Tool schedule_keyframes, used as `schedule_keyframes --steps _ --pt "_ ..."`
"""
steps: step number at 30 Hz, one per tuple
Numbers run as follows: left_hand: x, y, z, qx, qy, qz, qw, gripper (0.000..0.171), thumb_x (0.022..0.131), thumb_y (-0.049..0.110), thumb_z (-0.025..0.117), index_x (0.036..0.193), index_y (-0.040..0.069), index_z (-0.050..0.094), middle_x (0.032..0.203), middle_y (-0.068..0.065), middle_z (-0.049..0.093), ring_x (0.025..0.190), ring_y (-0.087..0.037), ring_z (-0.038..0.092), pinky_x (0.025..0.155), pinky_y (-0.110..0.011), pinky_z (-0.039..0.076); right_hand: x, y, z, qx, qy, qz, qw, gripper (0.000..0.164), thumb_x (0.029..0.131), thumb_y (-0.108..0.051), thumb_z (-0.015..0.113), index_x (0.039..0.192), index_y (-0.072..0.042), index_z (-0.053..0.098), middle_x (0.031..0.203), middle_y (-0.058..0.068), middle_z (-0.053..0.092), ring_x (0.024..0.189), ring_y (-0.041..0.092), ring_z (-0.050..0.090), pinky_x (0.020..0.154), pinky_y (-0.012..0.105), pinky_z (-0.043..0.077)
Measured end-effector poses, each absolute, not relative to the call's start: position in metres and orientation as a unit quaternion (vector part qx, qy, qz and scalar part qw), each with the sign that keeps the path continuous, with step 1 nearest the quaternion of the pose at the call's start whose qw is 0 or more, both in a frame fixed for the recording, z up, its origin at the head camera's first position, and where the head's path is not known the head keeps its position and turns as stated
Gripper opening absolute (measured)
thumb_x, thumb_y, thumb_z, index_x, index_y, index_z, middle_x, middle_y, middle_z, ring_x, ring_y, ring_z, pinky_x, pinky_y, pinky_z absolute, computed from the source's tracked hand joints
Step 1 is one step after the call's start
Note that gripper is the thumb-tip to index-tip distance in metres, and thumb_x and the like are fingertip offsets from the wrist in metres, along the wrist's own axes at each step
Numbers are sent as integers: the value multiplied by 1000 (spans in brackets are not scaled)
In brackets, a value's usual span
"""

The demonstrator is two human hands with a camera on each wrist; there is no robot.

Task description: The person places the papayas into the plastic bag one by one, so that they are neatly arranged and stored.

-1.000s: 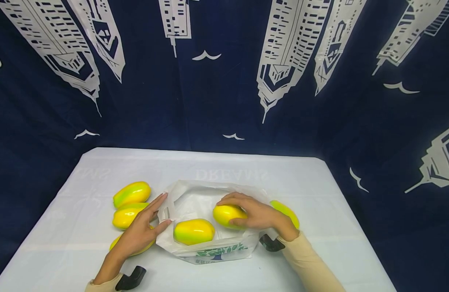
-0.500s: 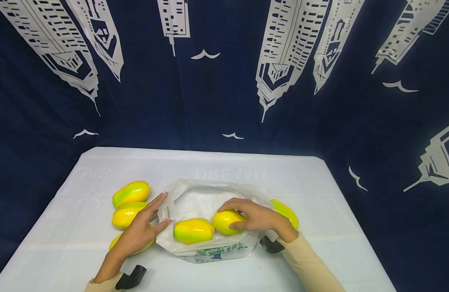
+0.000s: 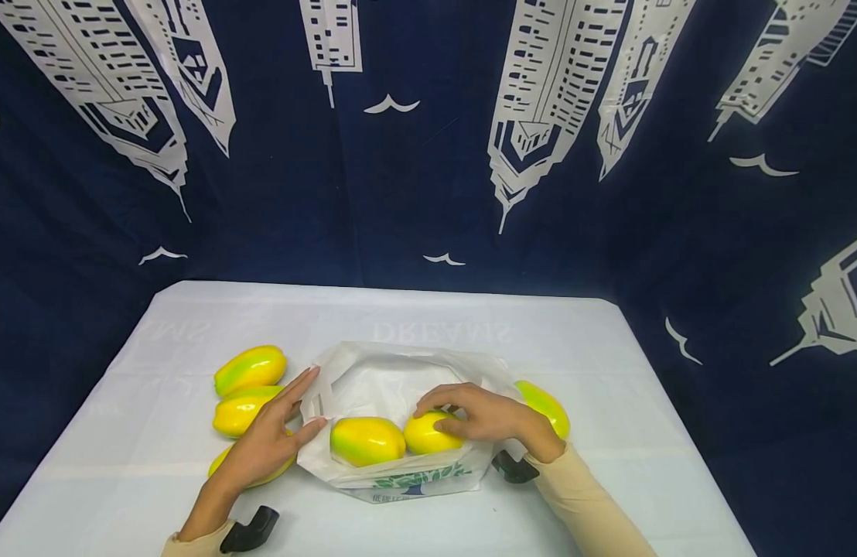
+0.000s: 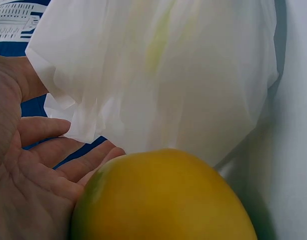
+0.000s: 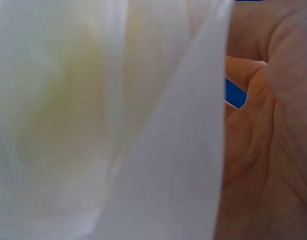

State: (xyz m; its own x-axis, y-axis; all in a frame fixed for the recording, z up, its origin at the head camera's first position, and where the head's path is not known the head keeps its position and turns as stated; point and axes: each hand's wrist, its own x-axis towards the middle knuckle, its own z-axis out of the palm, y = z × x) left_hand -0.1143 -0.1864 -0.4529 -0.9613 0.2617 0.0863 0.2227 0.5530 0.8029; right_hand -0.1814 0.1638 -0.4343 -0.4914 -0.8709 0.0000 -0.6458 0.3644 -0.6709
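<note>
A white plastic bag (image 3: 418, 360) with green print lies mouth-up in the middle of the table. Inside it, a yellow-green mango (image 3: 367, 442) sits along the near side. My right hand (image 3: 487, 414) reaches in over the bag's right edge, fingers and thumb around a second mango (image 3: 428, 435) right beside the first. With its fingers extended, my left hand (image 3: 264, 445) rests at the bag's left rim. In the right wrist view the bag's white film (image 5: 178, 165) hides the held mango and the fingertips.
Left of the bag lie a far mango (image 3: 250, 370), a middle mango (image 3: 244, 412) and a near mango (image 3: 271, 473) partly under my left hand. Another mango (image 3: 545, 406) lies to the right, behind my right wrist. A dark blue printed cloth (image 3: 414, 193) hangs behind the white table (image 3: 157, 495).
My right hand has lowered its mango deeper into the bag, toward me and slightly left, up to the other mango. The left hand has stayed in place.
</note>
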Motion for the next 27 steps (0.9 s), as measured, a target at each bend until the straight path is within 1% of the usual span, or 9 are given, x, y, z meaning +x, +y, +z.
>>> schedule_keyframes --steps 4,8,16,23,27 --pt "-114 -187 -453 140 880 453 19 76 95 19 70 157 5 28 165 -17 23 151 -37 25 113 -45 36 -182 163 -435 -477 803 -309 181 30 99 -7 59 129 -8 65 131 4 66 118 17 61 97 32 56" --pt "-114 -188 -454 143 880 453 17 77 95 19 70 157 4 28 165 -17 23 151 -38 25 113 -46 36 -181 162 -436 -473 803 -310 188 30 99 -7 58 128 -10 66 130 1 67 117 17 62 96 30 56" --pt "-114 -188 -452 148 880 452 16 77 95 18 70 157 2 28 164 -19 23 150 -40 26 112 -47 36 -180 162 -435 -458 818 -301 176 32 100 -11 58 131 -11 63 134 1 64 125 19 59 106 37 51" --pt "-113 -188 -452 147 880 451 14 77 95 19 70 157 2 28 165 -18 24 151 -38 26 113 -46 36 -180 164 -432 -443 828 -305 158 34 99 -14 59 134 -15 62 135 -3 63 127 18 57 109 38 49" --pt "-114 -188 -452 146 881 449 14 77 95 19 70 157 2 28 165 -17 24 150 -38 26 113 -47 36 -181 167 -430 -442 828 -315 140 35 98 -13 60 133 -16 63 135 -4 63 126 17 58 109 38 49"
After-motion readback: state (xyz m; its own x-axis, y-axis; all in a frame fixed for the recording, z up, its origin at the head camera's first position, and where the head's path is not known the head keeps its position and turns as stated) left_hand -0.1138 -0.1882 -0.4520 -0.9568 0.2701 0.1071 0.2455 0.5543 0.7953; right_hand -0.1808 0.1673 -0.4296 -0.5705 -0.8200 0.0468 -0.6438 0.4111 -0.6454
